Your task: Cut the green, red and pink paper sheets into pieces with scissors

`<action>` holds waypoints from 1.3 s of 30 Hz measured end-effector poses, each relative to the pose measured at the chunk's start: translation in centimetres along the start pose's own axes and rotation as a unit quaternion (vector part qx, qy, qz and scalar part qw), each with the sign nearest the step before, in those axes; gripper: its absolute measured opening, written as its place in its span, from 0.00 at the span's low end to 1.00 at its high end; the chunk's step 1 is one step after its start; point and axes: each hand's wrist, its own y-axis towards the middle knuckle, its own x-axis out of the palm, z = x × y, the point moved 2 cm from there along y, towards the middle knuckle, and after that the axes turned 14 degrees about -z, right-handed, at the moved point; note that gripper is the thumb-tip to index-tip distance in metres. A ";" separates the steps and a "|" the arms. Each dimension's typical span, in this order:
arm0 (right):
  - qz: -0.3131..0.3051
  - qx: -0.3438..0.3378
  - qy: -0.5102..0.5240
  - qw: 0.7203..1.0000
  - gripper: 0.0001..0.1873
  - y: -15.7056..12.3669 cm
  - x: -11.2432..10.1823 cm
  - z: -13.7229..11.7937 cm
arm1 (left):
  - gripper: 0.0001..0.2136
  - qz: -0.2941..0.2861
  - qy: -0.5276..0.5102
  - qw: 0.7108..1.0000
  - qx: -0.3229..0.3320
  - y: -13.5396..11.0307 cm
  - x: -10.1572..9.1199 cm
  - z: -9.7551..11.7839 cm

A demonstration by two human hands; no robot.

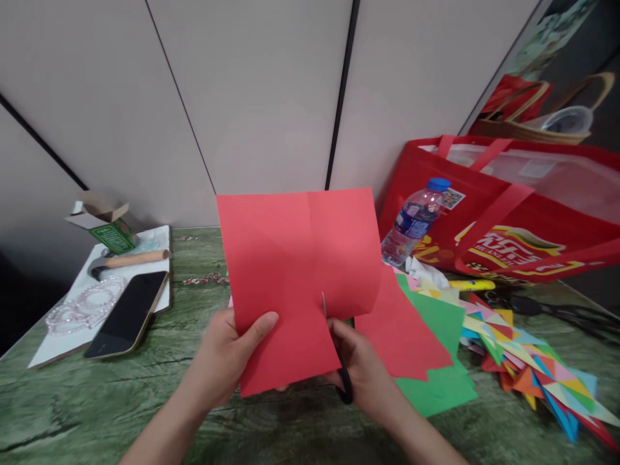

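A red sheet of paper (276, 258) is held up in front of me, with a faint crease running down it. My left hand (232, 355) grips its lower left edge, thumb on the near face. In my right hand (361, 361) is a pair of scissors (345, 381) with a black handle; a blade tip pokes up through the sheet. A cut runs from the bottom edge up to that blade, and the part to its right bends away. More red paper (394, 329) and green paper (429, 394) lie on the table behind my right hand.
On the left are a phone (128, 316), a beaded strand (87, 303), a wooden-handled tool (135, 258) and a small green box (111, 232). To the right stand a water bottle (411, 223) and a red bag (504, 213), near folded coloured paper pieces (533, 368).
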 end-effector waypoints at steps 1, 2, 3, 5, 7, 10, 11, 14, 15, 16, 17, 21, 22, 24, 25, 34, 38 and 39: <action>0.003 0.000 -0.001 1.000 0.21 0.0 0.0 0.0 | 0.09 0.001 0.000 1.000 -0.001 0.0 0.0 0.0; 0.006 0.000 -0.001 1.000 0.20 0.0 0.0 0.0 | 0.10 0.004 0.000 1.000 -0.001 0.0 0.1 0.1; 0.010 0.000 -0.001 1.000 0.20 0.0 0.1 0.0 | 0.10 0.007 0.000 1.000 0.000 0.0 0.1 0.1; 0.012 0.002 -0.007 1.000 0.19 0.0 0.2 -0.1 | 0.09 0.004 0.005 1.000 -0.003 -0.1 0.1 0.2; 0.011 0.007 -0.016 1.000 0.18 0.0 0.2 -0.2 | 0.09 0.003 0.009 1.000 -0.005 -0.2 0.2 0.2; 0.014 0.010 -0.023 1.000 0.15 0.0 0.3 -0.3 | 0.10 0.001 0.012 1.000 -0.004 -0.4 0.4 0.4; 0.017 0.009 -0.024 1.000 0.15 0.0 0.3 -0.3 | 0.10 0.004 0.012 1.000 -0.004 -0.4 0.4 0.4; 0.029 0.014 -0.025 0.999 0.16 0.1 0.2 -0.3 | 0.10 0.011 0.011 1.000 -0.008 -0.4 0.5 0.5; 0.033 0.020 -0.018 0.999 0.17 0.1 0.2 -0.2 | 0.10 0.014 0.011 1.000 -0.009 -0.4 0.5 0.5; 0.035 0.027 -0.006 0.999 0.18 0.1 0.2 -0.1 | 0.11 0.015 0.012 1.000 -0.010 -0.4 0.5 0.5; 0.037 0.034 0.010 0.999 0.19 0.2 0.2 0.0 | 0.11 0.015 0.013 1.000 -0.012 -0.5 0.5 0.5; 0.049 0.043 0.080 0.995 0.21 0.2 0.4 0.7 | 0.11 0.011 0.018 1.000 -0.004 -0.5 0.4 0.4; 0.052 0.044 0.092 0.993 0.20 0.2 0.4 0.9 | 0.11 0.011 0.020 1.000 -0.003 -0.4 0.3 0.3; 0.057 0.045 0.100 0.992 0.18 0.1 0.4 1.2 | 0.10 0.008 0.030 1.000 0.003 -0.3 0.0 0.1; 0.059 0.044 0.096 0.993 0.17 0.1 0.4 1.2 | 0.10 0.005 0.037 0.999 0.010 -0.3 -0.2 0.0; 0.078 0.070 0.078 0.991 0.08 0.2 0.6 0.1 | 0.15 -0.025 -0.014 0.994 0.102 -0.3 -1.4 1.4; 0.053 0.052 0.077 0.994 0.09 0.3 0.7 0.4 | 0.14 0.018 -0.005 0.993 0.117 -0.1 -1.5 1.4; 0.047 0.050 0.078 0.995 0.09 0.3 0.8 0.5 | 0.14 0.025 -0.001 0.993 0.118 0.0 -1.5 1.2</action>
